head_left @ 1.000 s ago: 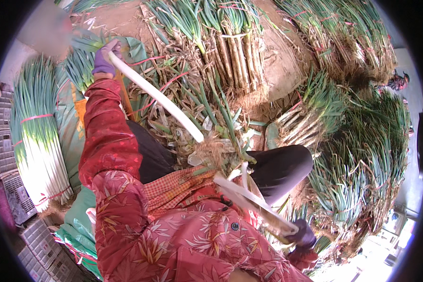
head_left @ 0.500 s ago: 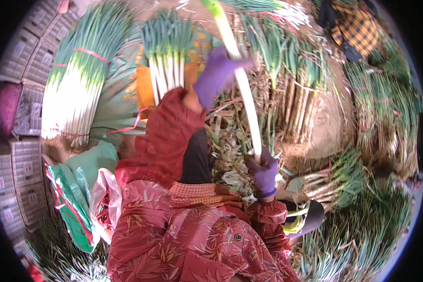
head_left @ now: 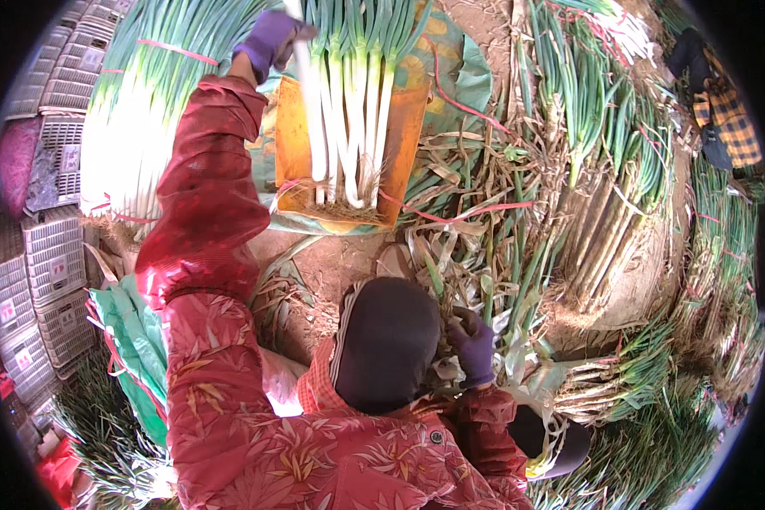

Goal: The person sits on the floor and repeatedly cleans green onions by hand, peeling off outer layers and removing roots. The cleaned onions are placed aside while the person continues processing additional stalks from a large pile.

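My left hand [head_left: 272, 41], in a purple glove, reaches to the far left of centre. Its fingers are closed around a green onion [head_left: 312, 110], a long white stalk smeared by motion, at the left side of a loose bunch of green onions [head_left: 361, 110]. That bunch lies on an orange tray [head_left: 410, 127], roots toward me. My right hand [head_left: 473, 344], also gloved in purple, is beside my dark-covered knee [head_left: 391, 340]. Its fingers are loosely curled and apart, with nothing visible between them. Stripped leaves lie around it.
A large tied bundle of green onions [head_left: 132, 127] stands at the left, before stacked grey crates [head_left: 55, 255]. Untrimmed green onions [head_left: 612, 229] lie at the right. A pink strap [head_left: 467, 212] crosses the leaf litter. A person in a checked garment [head_left: 727, 119] is at the far right.
My left hand has carried the green onion away from my right hand, over to the bunch on the orange tray. My right hand has let go of its root end. The view has shifted.
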### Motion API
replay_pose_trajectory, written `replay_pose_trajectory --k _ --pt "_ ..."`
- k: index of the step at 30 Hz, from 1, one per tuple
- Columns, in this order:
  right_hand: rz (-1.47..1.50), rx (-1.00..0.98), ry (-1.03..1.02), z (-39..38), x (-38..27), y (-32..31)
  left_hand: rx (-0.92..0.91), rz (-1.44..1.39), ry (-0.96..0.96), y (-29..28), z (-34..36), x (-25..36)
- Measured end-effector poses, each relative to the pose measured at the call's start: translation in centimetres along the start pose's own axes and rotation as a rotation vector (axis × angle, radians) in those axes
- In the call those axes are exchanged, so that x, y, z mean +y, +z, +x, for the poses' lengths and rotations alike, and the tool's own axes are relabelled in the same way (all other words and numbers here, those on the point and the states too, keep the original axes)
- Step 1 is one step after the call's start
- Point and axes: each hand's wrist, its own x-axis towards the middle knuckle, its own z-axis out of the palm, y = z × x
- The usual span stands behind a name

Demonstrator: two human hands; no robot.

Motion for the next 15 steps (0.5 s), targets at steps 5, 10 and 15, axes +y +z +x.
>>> replay_pose_trajectory --k 5,10,15 --pt "-0.025 -0.139 0.091 1.3 -0.1 1.7 0.199 0.249 -0.271 8.1 4.8 -16.8" --pt "-0.088 -0.298 0.097 2.2 -1.7 -3.3 0.187 0.317 -0.363 9.4 4.2 -29.8" --pt "0.029 0.309 0.242 10.2 -2.3 -13.4 0.289 0.393 -0.131 12.0 -2.9 -17.8"
